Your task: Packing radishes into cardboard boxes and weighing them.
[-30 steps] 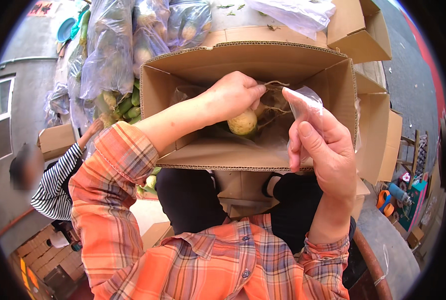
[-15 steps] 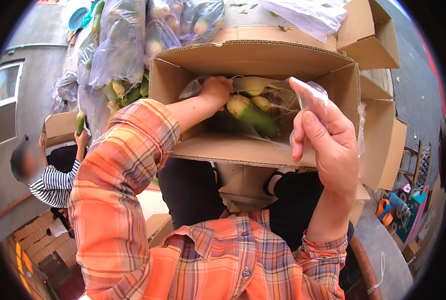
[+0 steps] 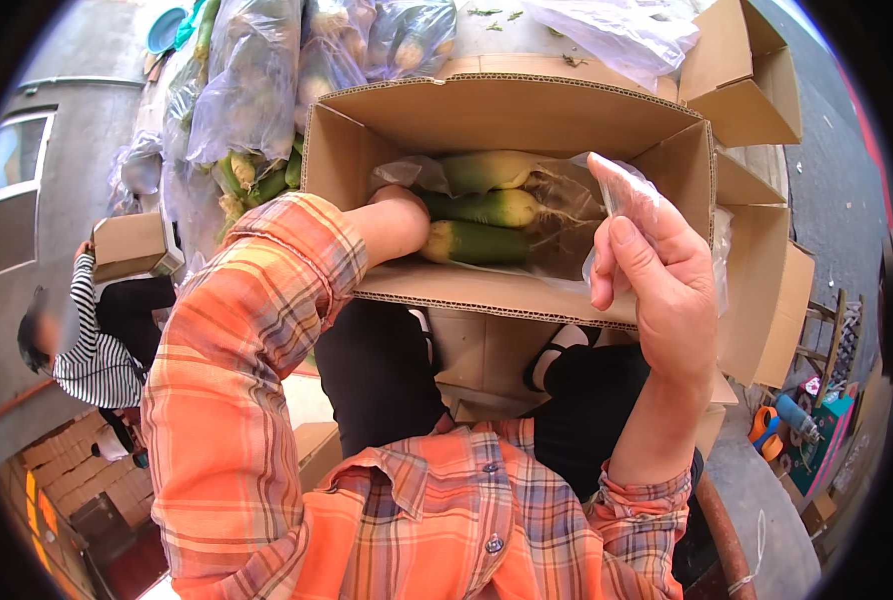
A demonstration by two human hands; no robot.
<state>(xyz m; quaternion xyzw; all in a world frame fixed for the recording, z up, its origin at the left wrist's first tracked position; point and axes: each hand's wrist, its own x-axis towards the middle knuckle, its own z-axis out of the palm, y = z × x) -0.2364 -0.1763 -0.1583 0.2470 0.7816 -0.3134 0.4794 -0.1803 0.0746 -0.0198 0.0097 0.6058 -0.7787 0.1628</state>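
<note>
The box (image 3: 507,120), an open cardboard carton, fills the middle of the view, its near wall running just above the person's knees and its flaps spread wide to the right, so the top is open all the way across. Bags (image 3: 257,90) of corn are heaped against its left wall and behind it, leaving no free room on that side; the right side past the flaps is bare ground. A clear liner (image 3: 567,215) sits inside the box, and three cobs (image 3: 487,208) in green husk lie in it side by side, tips pointing right, taking up the near half of the floor while the far half by the back wall stays free. The left hand (image 3: 402,215) is down inside the box at the butt ends of the cobs, touching the nearest one; its fingers are hidden behind the wrist, so I cannot tell if it grips. The right hand (image 3: 657,270) is raised at the right near corner, fingers pinched on the liner edge and holding it up. Against the picture from a second ago, the left hand has gone from the middle of the box to its left end and deeper, and the cobs now show in full; the right hand stays on the liner.
</note>
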